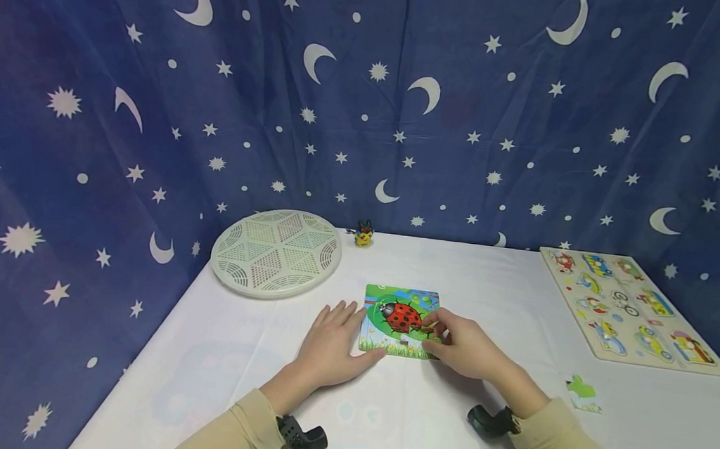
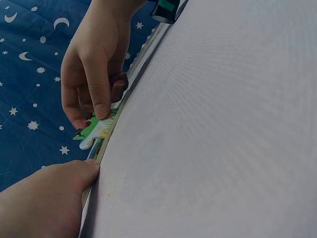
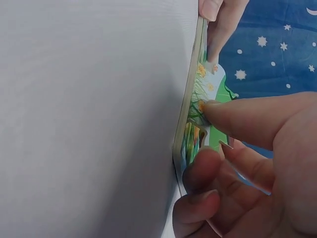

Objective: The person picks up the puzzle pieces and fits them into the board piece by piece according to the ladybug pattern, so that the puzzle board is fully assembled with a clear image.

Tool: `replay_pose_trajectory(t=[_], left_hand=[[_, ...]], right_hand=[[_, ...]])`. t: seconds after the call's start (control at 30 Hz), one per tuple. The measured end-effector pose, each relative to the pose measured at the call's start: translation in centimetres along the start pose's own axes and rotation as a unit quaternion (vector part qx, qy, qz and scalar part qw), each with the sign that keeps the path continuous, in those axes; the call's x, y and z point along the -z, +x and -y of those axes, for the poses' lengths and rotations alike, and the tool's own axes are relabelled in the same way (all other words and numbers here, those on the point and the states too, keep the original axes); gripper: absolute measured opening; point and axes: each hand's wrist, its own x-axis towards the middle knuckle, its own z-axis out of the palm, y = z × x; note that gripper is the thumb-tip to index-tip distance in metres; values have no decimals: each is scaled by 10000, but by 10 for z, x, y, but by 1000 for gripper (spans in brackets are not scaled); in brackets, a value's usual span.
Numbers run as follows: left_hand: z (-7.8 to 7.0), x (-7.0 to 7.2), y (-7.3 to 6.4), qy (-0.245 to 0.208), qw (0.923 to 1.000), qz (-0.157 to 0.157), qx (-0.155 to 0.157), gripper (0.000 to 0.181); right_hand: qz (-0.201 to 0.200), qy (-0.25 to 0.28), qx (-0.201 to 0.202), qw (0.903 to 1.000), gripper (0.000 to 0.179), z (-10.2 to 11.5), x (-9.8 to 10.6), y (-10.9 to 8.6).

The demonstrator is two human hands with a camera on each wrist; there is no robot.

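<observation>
A ladybug jigsaw puzzle in a square board lies on the white table in front of me. My right hand pinches a green and white puzzle piece printed with yellow flowers, tilted over the board's right half. In the right wrist view the thumb presses the flowered face of this piece. My left hand lies with straight fingers along the board's left side, its thumb at the front edge. Another puzzle piece, green with a pale edge, lies apart on the right.
A round perforated tray sits at the back left, with a small yellow and dark toy figure beside it. On the far right lies a wooden peg puzzle board with vehicle pictures. A blue curtain with moons and stars hangs behind the table.
</observation>
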Motion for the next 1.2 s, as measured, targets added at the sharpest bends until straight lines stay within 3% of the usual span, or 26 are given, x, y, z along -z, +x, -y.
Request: replay_pose_trajectory(t=[0.7,1.2], left_hand=[[1,0,0,-7,10000,-18,-35,87],[0,1,0,-17,10000,24,-8,88]], right_hand=[[-381,-257,199,9987,23,14,-12,10],[-293,-504,186,9981,21,21,-17,16]])
